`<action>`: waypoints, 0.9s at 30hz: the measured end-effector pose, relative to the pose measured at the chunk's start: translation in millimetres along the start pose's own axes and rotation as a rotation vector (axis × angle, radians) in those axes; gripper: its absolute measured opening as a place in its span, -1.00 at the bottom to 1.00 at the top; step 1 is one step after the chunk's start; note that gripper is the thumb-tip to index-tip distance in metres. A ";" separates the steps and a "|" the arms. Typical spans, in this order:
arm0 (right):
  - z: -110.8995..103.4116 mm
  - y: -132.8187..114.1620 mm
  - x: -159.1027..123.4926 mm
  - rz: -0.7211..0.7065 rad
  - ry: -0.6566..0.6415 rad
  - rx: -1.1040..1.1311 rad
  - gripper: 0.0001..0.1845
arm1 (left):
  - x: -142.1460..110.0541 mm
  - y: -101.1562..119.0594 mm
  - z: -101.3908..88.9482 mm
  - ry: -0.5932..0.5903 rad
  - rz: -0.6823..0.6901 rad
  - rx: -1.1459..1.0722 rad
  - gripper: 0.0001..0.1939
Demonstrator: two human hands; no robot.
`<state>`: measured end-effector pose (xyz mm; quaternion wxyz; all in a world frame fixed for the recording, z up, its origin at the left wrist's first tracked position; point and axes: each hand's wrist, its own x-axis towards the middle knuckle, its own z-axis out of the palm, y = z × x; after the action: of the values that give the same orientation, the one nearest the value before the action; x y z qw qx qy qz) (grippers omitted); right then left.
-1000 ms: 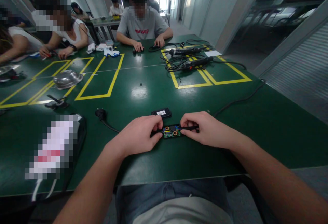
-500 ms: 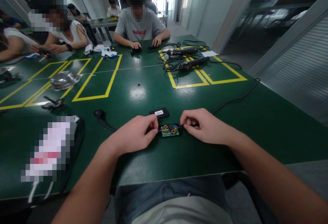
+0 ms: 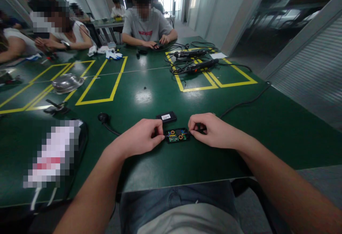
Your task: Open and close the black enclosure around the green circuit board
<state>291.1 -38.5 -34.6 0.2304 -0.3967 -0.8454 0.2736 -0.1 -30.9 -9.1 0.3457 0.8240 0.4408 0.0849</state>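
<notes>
A small black case half lies on the table between my hands, with a green circuit board and copper-wound coils inside it. At its left end, my left hand is closed in a pinch on the black plug cable, close to where it enters the case. The plug lies left of that hand. My right hand pinches the black cable at the opposite end; the fingers partly hide it. Just behind the case rests its ribbed black cover with a white label.
Black corded tools and tangled cables lie at the back right. On the left are a metal bowl, a dark clip-like object and a blurred-out pale item. A co-worker sits across the green table.
The board now sits lower in the case, with the rim showing around it. My hands have barely shifted. The co-worker opposite has brought both hands together on a dark item.
</notes>
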 end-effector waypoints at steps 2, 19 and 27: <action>0.6 1.7 0.3 -0.013 0.008 0.003 -0.89 | 0.9 -0.9 -0.2 -0.010 -0.015 -0.016 -0.85; 5.0 0.2 1.0 -0.036 0.067 -0.121 -0.77 | 14.4 -7.5 11.4 0.442 0.119 0.281 -0.90; 6.6 3.7 -1.5 -0.064 0.101 -0.082 -0.59 | 19.1 -7.2 16.9 0.334 0.061 0.332 -0.64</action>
<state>290.0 -39.6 -42.1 0.2651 -0.3918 -0.8554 0.2108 14.0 -21.6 -29.5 0.1252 0.8570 0.4747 0.1570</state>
